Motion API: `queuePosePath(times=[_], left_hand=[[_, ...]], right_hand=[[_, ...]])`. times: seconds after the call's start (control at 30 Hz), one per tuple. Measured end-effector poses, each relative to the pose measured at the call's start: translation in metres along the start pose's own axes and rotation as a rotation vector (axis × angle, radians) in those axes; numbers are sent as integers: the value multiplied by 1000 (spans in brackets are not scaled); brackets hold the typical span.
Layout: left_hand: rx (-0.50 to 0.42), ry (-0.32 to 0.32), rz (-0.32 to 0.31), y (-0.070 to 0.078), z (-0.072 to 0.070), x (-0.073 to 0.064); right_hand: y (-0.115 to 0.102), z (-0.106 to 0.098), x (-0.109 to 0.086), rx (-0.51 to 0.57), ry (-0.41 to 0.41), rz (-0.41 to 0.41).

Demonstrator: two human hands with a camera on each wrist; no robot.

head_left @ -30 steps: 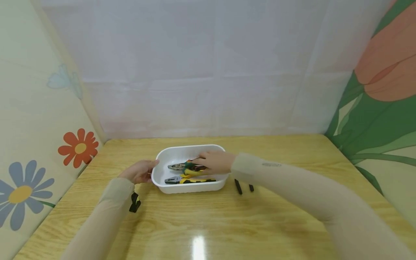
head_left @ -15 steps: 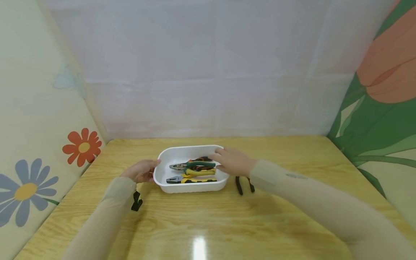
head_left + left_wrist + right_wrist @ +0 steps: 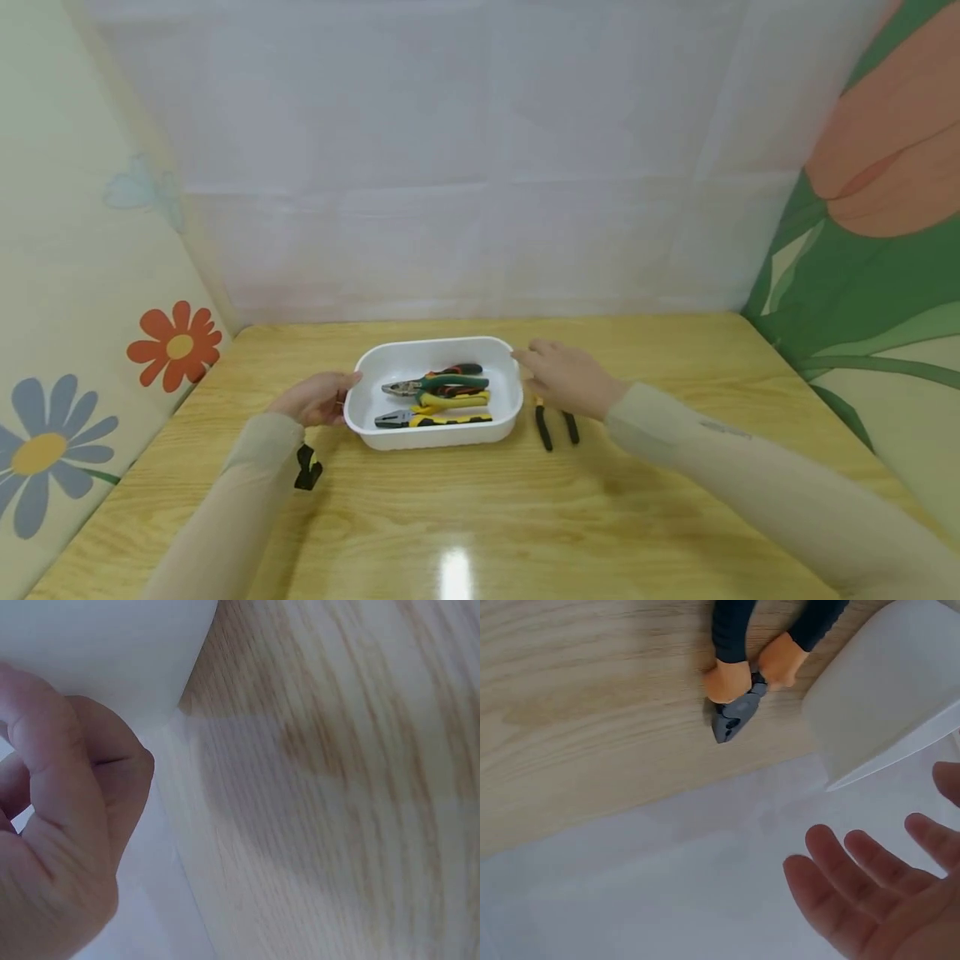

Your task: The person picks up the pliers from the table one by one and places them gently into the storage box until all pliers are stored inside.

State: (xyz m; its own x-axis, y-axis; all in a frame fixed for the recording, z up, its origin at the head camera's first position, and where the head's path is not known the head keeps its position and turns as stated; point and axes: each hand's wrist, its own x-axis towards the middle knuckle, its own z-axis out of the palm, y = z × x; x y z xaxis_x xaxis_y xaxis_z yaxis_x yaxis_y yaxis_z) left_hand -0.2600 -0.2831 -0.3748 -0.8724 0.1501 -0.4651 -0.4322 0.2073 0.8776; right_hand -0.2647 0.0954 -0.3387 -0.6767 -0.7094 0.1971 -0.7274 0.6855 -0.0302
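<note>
A white plastic tray (image 3: 431,438) stands in the middle of the table, holding several pliers, among them a green-handled pair (image 3: 468,381) and a yellow-and-black pair (image 3: 442,422). My left hand (image 3: 318,398) grips its left end, thumb at the rim and fingers curled against the outer wall, as the left wrist view also shows. At the opposite end, my right hand (image 3: 568,377) is close to the rim with fingers spread and nothing held. Beneath it on the table lie pliers (image 3: 739,709) with orange-and-black handles, their head hidden by the hand in the head view.
The wooden table (image 3: 480,508) meets a white cloth backdrop (image 3: 480,167) behind the tray. Flower-printed panels flank both sides. A small black thing (image 3: 307,468) with a bit of yellow shows beside the left sleeve.
My right hand has let go of the pliers in the tray and drawn out to the right past the rim. The left hand keeps its hold on the tray.
</note>
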Motion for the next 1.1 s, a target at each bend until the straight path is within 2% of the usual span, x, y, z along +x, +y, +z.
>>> queuePosePath(times=[0.27, 0.53, 0.73, 0.87, 0.97, 1.1], left_hand=[[13, 0, 9, 0, -4, -3], [-12, -10, 14, -3, -6, -6], [-26, -10, 7, -2, -4, -4], [-18, -10, 5, -2, -3, -2], [-6, -9, 3, -1, -2, -2], [-13, -3, 0, -1, -1, -3]], right_hand=[[4, 6, -10, -15, -34, 106], [2, 28, -20, 106, -54, 247], [2, 42, -25, 147, -24, 302], [2, 52, -24, 181, -64, 374], [2, 60, -23, 172, -110, 427], [3, 69, -22, 117, -131, 433]])
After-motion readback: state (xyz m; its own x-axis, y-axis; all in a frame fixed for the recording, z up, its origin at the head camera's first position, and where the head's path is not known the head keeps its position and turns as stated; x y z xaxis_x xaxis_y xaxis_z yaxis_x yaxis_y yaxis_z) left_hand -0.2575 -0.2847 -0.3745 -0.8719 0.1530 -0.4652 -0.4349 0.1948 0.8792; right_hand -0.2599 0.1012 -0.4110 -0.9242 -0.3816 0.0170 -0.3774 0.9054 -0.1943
